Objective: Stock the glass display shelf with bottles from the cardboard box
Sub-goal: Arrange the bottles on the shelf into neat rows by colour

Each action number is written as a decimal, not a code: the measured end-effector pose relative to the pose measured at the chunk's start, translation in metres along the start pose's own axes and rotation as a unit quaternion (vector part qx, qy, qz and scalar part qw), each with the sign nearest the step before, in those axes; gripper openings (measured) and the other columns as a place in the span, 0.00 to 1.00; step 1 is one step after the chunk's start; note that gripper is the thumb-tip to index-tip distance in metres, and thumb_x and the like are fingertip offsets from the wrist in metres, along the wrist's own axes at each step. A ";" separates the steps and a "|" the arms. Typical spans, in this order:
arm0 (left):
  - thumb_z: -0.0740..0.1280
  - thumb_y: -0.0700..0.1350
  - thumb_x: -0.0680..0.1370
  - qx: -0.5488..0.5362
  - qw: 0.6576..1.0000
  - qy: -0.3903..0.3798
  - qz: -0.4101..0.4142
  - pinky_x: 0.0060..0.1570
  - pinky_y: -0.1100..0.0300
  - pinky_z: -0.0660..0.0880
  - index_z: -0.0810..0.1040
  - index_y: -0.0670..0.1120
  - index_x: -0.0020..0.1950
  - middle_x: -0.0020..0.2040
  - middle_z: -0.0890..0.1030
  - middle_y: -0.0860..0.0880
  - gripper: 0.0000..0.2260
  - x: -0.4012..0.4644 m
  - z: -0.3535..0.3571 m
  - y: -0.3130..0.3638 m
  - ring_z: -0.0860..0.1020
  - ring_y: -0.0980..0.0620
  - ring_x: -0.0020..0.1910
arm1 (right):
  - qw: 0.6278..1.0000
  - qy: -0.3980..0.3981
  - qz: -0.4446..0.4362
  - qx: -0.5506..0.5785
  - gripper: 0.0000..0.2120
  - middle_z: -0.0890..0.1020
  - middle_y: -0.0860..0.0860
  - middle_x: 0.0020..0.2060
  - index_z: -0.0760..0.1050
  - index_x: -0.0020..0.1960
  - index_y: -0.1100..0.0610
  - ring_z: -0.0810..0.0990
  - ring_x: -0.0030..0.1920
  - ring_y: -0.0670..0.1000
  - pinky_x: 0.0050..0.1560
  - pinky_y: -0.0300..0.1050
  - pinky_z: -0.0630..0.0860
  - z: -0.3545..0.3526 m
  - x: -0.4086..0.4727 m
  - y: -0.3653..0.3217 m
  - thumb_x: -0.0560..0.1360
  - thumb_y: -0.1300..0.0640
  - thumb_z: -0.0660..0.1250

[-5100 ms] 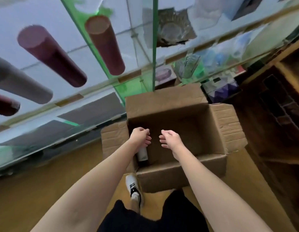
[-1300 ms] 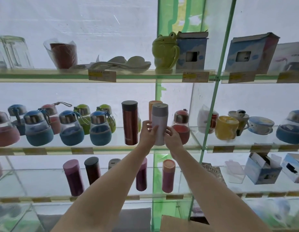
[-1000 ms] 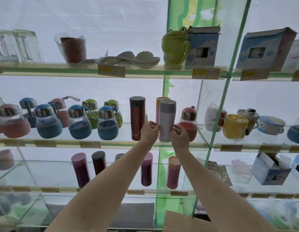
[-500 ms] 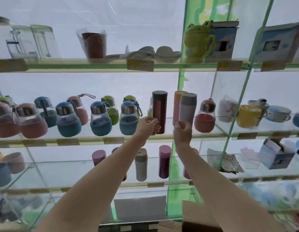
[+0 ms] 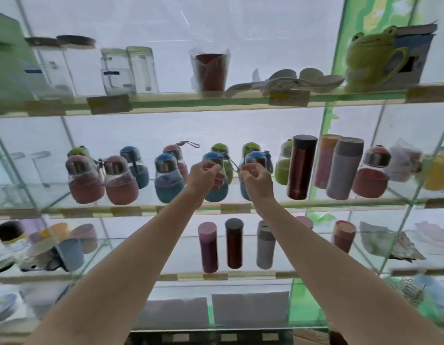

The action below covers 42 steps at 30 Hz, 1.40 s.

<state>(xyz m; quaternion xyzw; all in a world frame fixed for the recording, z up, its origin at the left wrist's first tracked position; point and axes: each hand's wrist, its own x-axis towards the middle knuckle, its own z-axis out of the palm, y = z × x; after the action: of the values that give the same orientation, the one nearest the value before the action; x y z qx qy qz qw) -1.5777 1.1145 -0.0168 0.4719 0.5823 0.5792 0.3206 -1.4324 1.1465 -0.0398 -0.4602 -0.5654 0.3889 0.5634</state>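
Grey bottle (image 5: 344, 168) now stands released on the shelf (image 5: 340, 203); left hand (image 5: 203, 176) and right hand (image 5: 256, 181), loosely curled and holding nothing, have drawn leftward.

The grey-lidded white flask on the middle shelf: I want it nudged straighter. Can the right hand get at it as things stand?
Probably yes. The white flask stands near the shelf's front edge, to the right of the right hand, which holds nothing. Only the dark red flask stands between, further back.
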 end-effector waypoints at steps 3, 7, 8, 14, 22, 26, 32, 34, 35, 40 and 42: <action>0.65 0.42 0.82 0.049 0.998 0.022 0.035 0.46 0.49 0.83 0.78 0.38 0.56 0.47 0.84 0.39 0.08 0.009 -0.023 0.004 0.84 0.41 0.45 | 0.998 -0.033 -0.048 -0.020 0.06 0.80 0.44 0.44 0.78 0.54 0.55 0.80 0.46 0.46 0.39 0.27 0.74 0.023 0.002 -0.012 0.77 0.60 0.68; 0.66 0.40 0.80 0.182 0.971 0.082 0.132 0.49 0.52 0.81 0.79 0.39 0.52 0.46 0.84 0.43 0.05 0.024 -0.048 0.013 0.82 0.44 0.45 | 0.976 -0.075 -0.152 -0.139 0.13 0.81 0.51 0.55 0.78 0.61 0.55 0.79 0.55 0.51 0.58 0.46 0.77 0.049 0.017 -0.025 0.76 0.57 0.70; 0.66 0.40 0.80 0.214 0.959 0.108 0.151 0.47 0.58 0.80 0.80 0.40 0.53 0.47 0.84 0.44 0.05 0.030 -0.053 0.016 0.81 0.47 0.45 | 0.971 -0.076 -0.159 -0.160 0.15 0.81 0.52 0.57 0.77 0.62 0.55 0.78 0.57 0.52 0.60 0.48 0.76 0.054 0.023 -0.028 0.76 0.56 0.70; 0.63 0.40 0.80 0.330 0.904 0.193 0.192 0.57 0.50 0.77 0.78 0.41 0.58 0.54 0.83 0.43 0.09 0.061 -0.075 0.008 0.79 0.44 0.54 | 0.950 -0.042 -0.143 -0.274 0.18 0.77 0.54 0.60 0.76 0.64 0.53 0.70 0.62 0.59 0.58 0.49 0.69 0.083 0.051 -0.024 0.76 0.49 0.67; 0.64 0.46 0.77 0.553 0.792 0.137 0.218 0.52 0.49 0.77 0.77 0.47 0.61 0.64 0.75 0.49 0.14 0.086 -0.085 -0.029 0.71 0.46 0.61 | 0.911 0.009 -0.144 -0.387 0.21 0.68 0.55 0.65 0.70 0.64 0.49 0.69 0.60 0.63 0.55 0.57 0.75 0.119 0.053 -0.001 0.74 0.43 0.67; 0.68 0.49 0.72 0.521 0.785 0.172 0.288 0.40 0.58 0.72 0.78 0.49 0.55 0.55 0.80 0.51 0.13 0.100 -0.090 -0.033 0.77 0.46 0.53 | 0.922 0.105 -0.157 -0.338 0.21 0.70 0.55 0.63 0.72 0.63 0.49 0.71 0.58 0.60 0.54 0.52 0.79 0.137 0.051 0.011 0.72 0.45 0.71; 0.62 0.50 0.75 0.432 0.816 0.220 0.314 0.34 0.56 0.73 0.76 0.50 0.52 0.59 0.77 0.51 0.09 0.106 -0.098 -0.068 0.73 0.46 0.55 | 0.925 0.174 -0.160 -0.299 0.20 0.71 0.56 0.61 0.75 0.61 0.52 0.70 0.57 0.57 0.51 0.47 0.77 0.157 0.051 0.019 0.72 0.48 0.72; 0.62 0.50 0.75 0.410 0.822 0.217 0.330 0.32 0.57 0.71 0.75 0.50 0.51 0.57 0.76 0.51 0.08 0.106 -0.106 -0.075 0.71 0.47 0.54 | 0.925 0.179 -0.166 -0.290 0.20 0.71 0.56 0.59 0.75 0.60 0.53 0.70 0.56 0.58 0.50 0.47 0.76 0.165 0.049 0.020 0.71 0.49 0.72; 0.63 0.50 0.76 0.400 0.826 0.209 0.339 0.32 0.58 0.71 0.75 0.50 0.51 0.57 0.76 0.51 0.07 0.105 -0.107 -0.077 0.71 0.47 0.54 | 0.924 0.183 -0.169 -0.290 0.20 0.71 0.56 0.59 0.75 0.60 0.53 0.70 0.56 0.58 0.49 0.47 0.75 0.166 0.049 0.021 0.71 0.49 0.72; 0.64 0.49 0.76 0.385 0.845 0.169 0.330 0.32 0.53 0.76 0.76 0.49 0.53 0.59 0.73 0.48 0.08 0.101 -0.109 -0.075 0.71 0.44 0.55 | 0.919 0.184 -0.157 -0.311 0.21 0.69 0.56 0.61 0.74 0.61 0.53 0.71 0.58 0.61 0.52 0.50 0.75 0.166 0.050 0.021 0.71 0.49 0.72; 0.64 0.49 0.77 0.398 0.843 0.153 0.327 0.33 0.52 0.77 0.75 0.48 0.54 0.62 0.70 0.46 0.08 0.100 -0.111 -0.072 0.71 0.44 0.57 | 0.922 0.167 -0.132 -0.324 0.22 0.68 0.56 0.62 0.73 0.63 0.52 0.71 0.60 0.62 0.56 0.52 0.74 0.163 0.048 0.015 0.72 0.47 0.72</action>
<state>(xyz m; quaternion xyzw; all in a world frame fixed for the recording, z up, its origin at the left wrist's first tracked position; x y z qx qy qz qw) -1.7278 1.1732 -0.0559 0.6276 0.6161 0.4338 -0.1959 -1.5904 1.2093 -0.0515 -0.5969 -0.6140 0.0237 0.5159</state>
